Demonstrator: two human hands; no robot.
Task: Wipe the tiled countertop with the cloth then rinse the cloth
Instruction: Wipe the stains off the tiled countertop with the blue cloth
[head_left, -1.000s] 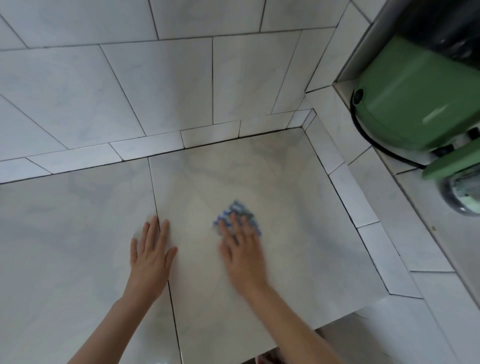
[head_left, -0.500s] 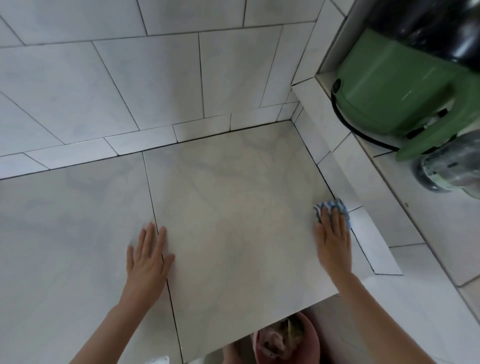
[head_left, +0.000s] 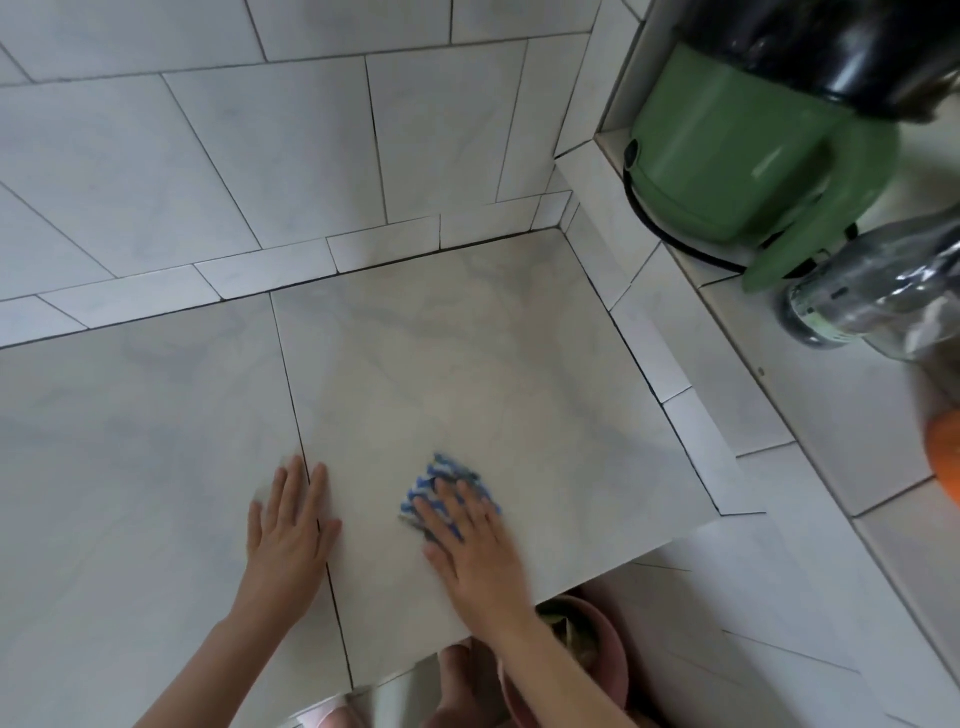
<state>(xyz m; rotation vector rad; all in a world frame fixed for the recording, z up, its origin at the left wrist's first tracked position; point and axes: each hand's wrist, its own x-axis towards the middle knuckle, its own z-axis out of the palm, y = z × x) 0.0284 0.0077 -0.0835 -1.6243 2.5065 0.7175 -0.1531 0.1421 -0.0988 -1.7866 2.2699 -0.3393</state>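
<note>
Pale tiled table (head_left: 467, 364) fills the corner. Near its front edge the right hand (head_left: 475, 551) presses the blue cloth (head_left: 441, 480) down with straight fingers. Just beside it the left hand (head_left: 288, 530) lies flat, holding nothing.

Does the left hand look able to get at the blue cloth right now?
Probably yes. The left hand lies flat on the countertop just beside the cloth with bare tile between them, though the right hand presses on the cloth and covers much of it.
</note>
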